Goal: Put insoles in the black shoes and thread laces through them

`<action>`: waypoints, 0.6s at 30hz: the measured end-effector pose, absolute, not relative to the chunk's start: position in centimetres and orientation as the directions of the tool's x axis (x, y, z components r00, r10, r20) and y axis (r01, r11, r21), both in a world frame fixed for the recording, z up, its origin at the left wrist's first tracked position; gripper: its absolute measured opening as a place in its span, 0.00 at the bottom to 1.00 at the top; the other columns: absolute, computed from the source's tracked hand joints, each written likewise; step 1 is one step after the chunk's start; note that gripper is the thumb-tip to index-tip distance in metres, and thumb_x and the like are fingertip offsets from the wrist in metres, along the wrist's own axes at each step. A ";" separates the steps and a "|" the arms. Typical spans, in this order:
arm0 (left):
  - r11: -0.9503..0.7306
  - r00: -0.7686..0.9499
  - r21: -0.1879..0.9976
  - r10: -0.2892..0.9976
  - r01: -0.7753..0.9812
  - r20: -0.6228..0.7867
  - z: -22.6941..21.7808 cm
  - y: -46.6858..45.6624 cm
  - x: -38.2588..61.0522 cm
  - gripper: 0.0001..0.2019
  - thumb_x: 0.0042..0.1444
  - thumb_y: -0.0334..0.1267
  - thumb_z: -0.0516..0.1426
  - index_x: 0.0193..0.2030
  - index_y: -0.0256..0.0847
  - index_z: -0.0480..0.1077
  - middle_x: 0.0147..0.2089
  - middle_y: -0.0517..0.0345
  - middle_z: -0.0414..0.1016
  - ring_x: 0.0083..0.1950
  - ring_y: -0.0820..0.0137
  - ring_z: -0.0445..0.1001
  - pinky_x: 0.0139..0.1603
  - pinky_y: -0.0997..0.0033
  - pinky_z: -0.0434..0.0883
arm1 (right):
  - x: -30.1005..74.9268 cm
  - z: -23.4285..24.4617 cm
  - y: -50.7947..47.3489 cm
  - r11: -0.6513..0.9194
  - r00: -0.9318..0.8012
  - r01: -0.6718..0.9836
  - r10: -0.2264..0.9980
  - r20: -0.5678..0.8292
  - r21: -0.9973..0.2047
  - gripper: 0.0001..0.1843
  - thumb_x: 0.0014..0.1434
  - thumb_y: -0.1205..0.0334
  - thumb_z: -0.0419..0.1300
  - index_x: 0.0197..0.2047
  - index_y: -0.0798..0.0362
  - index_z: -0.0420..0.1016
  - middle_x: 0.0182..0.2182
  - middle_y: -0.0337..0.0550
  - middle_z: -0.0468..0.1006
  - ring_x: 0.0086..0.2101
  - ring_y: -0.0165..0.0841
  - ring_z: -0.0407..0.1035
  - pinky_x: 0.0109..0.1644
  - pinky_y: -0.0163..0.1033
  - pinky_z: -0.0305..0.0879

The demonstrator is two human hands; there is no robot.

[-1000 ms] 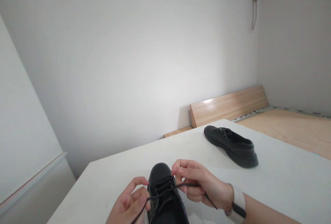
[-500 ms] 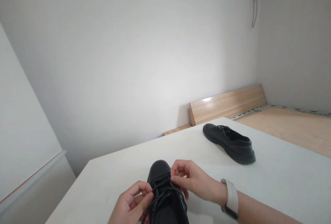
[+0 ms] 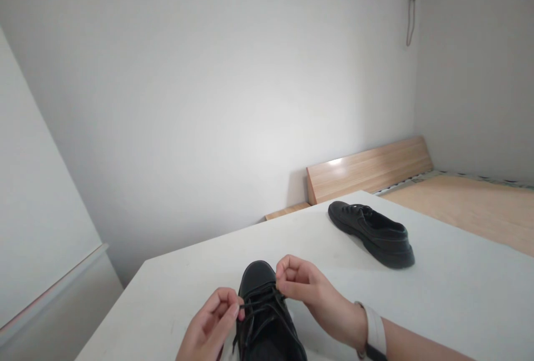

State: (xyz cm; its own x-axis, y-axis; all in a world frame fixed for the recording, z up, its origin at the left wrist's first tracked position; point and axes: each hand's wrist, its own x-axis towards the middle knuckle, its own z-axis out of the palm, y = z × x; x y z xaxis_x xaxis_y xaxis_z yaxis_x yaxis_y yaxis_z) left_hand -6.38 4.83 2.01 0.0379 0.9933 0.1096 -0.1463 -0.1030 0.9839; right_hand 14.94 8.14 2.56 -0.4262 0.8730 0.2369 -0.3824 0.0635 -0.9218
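Note:
A black lace-up shoe [image 3: 257, 276] rests on the white table right in front of me, toe pointing away, its heel cut off by the lower frame edge. Thumb and forefinger of my left hand [image 3: 214, 322] pinch a black shoelace [image 3: 252, 306] at the shoe's left side. On the opposite side, my right hand [image 3: 302, 283], wearing a pale watch band [image 3: 372, 327] at the wrist, pinches the lace close to the upper eyelets. A loose lace end dangles below my left fingers. The matching black shoe [image 3: 371, 233] stands farther back to the right, laced.
The white table [image 3: 200, 272] has its far edge near a pale wall [image 3: 208, 99]. Beyond its right side are a wooden headboard [image 3: 371, 169] and a tan bed surface [image 3: 463, 205]. A white panel [image 3: 37, 199] stands at the left.
My left hand has moved slightly left and up, drawing a stretch of lace out to the shoe's side. My right hand has barely shifted.

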 end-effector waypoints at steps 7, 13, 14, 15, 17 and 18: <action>-0.038 0.021 0.886 0.998 -0.463 0.054 1.5 6.5 -8.8 0.21 0.40 0.45 0.74 0.37 0.43 0.72 0.25 0.69 0.64 0.21 0.79 0.59 0.24 0.78 0.64 | 16.1 3.8 9.1 -0.002 -0.335 -0.496 0.923 0.189 -0.869 0.18 0.42 0.66 0.69 0.35 0.53 0.67 0.27 0.32 0.67 0.28 0.25 0.62 0.37 0.33 0.57; -0.190 -0.059 0.975 0.979 0.113 0.198 2.2 5.6 -8.9 0.24 0.49 0.62 0.64 0.29 0.40 0.70 0.21 0.69 0.55 0.21 0.81 0.48 0.21 0.80 0.47 | 17.5 4.3 10.3 0.117 -0.211 -0.335 0.958 0.195 -0.935 0.14 0.49 0.57 0.67 0.34 0.51 0.66 0.21 0.26 0.56 0.17 0.21 0.42 0.21 0.32 0.36; -0.237 -0.076 0.945 0.963 0.227 0.259 2.2 5.5 -8.9 0.25 0.50 0.63 0.63 0.28 0.40 0.70 0.22 0.67 0.57 0.22 0.78 0.52 0.23 0.79 0.51 | 17.6 4.4 10.4 0.150 -0.190 -0.301 0.958 0.214 -0.942 0.13 0.49 0.59 0.68 0.33 0.52 0.67 0.22 0.28 0.59 0.18 0.20 0.44 0.21 0.32 0.36; -0.271 -0.075 0.911 0.949 0.312 0.308 2.3 5.4 -8.9 0.26 0.51 0.64 0.62 0.26 0.39 0.71 0.22 0.65 0.59 0.24 0.76 0.55 0.25 0.78 0.54 | 17.6 4.4 10.4 0.183 -0.170 -0.269 0.957 0.233 -0.946 0.12 0.49 0.61 0.68 0.32 0.53 0.68 0.22 0.29 0.62 0.19 0.20 0.47 0.21 0.32 0.36; -0.267 -0.036 0.894 0.954 0.361 0.299 2.5 5.3 -9.0 0.27 0.51 0.65 0.61 0.23 0.38 0.71 0.22 0.64 0.59 0.25 0.74 0.58 0.27 0.76 0.55 | 17.6 4.6 10.2 0.216 -0.158 -0.222 0.954 0.254 -0.951 0.12 0.48 0.63 0.69 0.30 0.54 0.69 0.23 0.30 0.64 0.20 0.19 0.51 0.22 0.30 0.37; -0.222 -0.005 0.920 0.972 0.323 0.236 2.6 5.2 -9.1 0.28 0.50 0.66 0.61 0.22 0.38 0.71 0.20 0.64 0.58 0.24 0.75 0.57 0.26 0.76 0.52 | 17.7 4.8 10.1 0.208 -0.178 -0.207 0.953 0.245 -0.956 0.12 0.48 0.63 0.69 0.30 0.54 0.69 0.22 0.30 0.65 0.19 0.19 0.51 0.21 0.29 0.37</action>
